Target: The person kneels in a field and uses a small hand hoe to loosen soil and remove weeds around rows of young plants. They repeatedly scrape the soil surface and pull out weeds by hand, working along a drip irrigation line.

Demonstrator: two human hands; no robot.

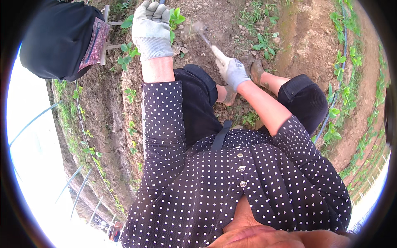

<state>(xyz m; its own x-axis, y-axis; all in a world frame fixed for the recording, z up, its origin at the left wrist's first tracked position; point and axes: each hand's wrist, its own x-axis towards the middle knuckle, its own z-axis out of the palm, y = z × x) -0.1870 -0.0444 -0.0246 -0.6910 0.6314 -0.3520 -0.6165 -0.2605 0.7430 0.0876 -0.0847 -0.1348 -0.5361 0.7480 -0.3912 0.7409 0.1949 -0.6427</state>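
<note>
My left hand [152,28], in a pale grey work glove, is over the soil beside leafy green seedlings [176,18]. Its fingers are partly bent, and whether they hold anything is hidden. My right hand [232,66], gloved as well, grips the handle of a small hand hoe [204,37]. The tool reaches up and left to bare soil [221,21] between the plants. Its head is blurred, with bits of earth or weed around it. My bare, muddy feet [256,72] rest on the ground on either side of the right hand.
At upper left is a large black cloth shape [59,40] with a pink floral zippered panel [93,43], against a pale slatted frame [104,46]. Weeds [265,45] grow ahead of my feet. A blue irrigation hose [343,46] follows the plant row at right. Hoops [81,189] stand at left.
</note>
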